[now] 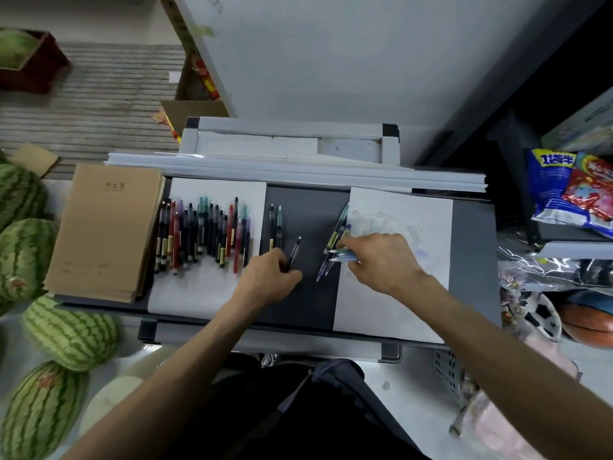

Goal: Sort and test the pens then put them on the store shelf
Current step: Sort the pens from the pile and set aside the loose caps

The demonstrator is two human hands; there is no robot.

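Gripping a black pen (295, 251) in left hand (270, 278), right hand (381, 260) pinching several pens (345, 256), notebook (102, 227) cover writing unreadable

Blue bag (549, 190) — yellow print, roughly "1袋半". Notebook (106, 227) cover and red bag (590, 194) carry characters — too blurred to read.

A grey tabletop (472, 247) lies beneath the grip, and a pale wall panel (298, 61) rises beyond it. Far left are a ribbed floor mat (99, 94) and striped watermelons (71, 333). To the right, shelving (570, 249) holds snack bags (560, 197).
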